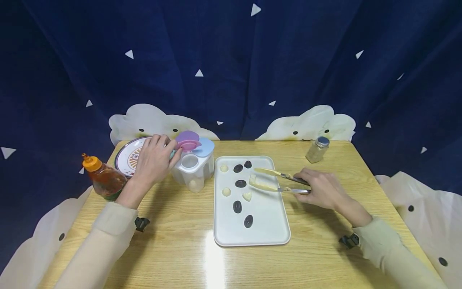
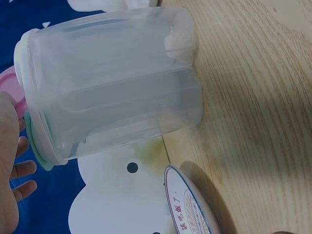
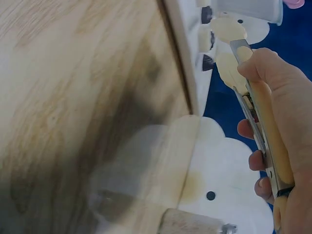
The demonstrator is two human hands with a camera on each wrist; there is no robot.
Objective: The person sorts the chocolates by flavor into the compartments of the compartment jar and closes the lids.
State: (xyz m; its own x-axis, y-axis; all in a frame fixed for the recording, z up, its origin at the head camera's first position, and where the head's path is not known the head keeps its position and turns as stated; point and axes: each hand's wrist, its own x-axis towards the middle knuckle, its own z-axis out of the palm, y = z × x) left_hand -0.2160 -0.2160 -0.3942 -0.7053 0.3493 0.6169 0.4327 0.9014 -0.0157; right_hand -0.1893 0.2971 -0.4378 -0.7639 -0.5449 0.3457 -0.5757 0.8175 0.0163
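My left hand (image 1: 155, 158) is at the top of a clear storage container (image 2: 117, 83) with coloured flip lids. Its thumb and forefinger pinch the pink lid (image 1: 187, 145), which stands raised beside an uncovered round opening. A pale piece sits at the bottom of the container. My right hand (image 1: 321, 188) grips metal tongs (image 1: 294, 190) with yellowish tips, their arms spread apart over the white tray (image 1: 252, 237). On the tray lie several dark oval chocolates (image 1: 237, 206) and pale ones, including a heart-shaped chocolate (image 1: 247, 196). A pale piece (image 1: 252, 179) is by the lower tong tip.
A sauce bottle (image 1: 108, 182) with an orange cap stands at the left, near my left forearm. Behind that hand is a patterned plate (image 1: 124, 158). A small glass jar (image 1: 317, 150) stands at the back right. Dark blue cloth (image 1: 231, 60) hangs behind the table.
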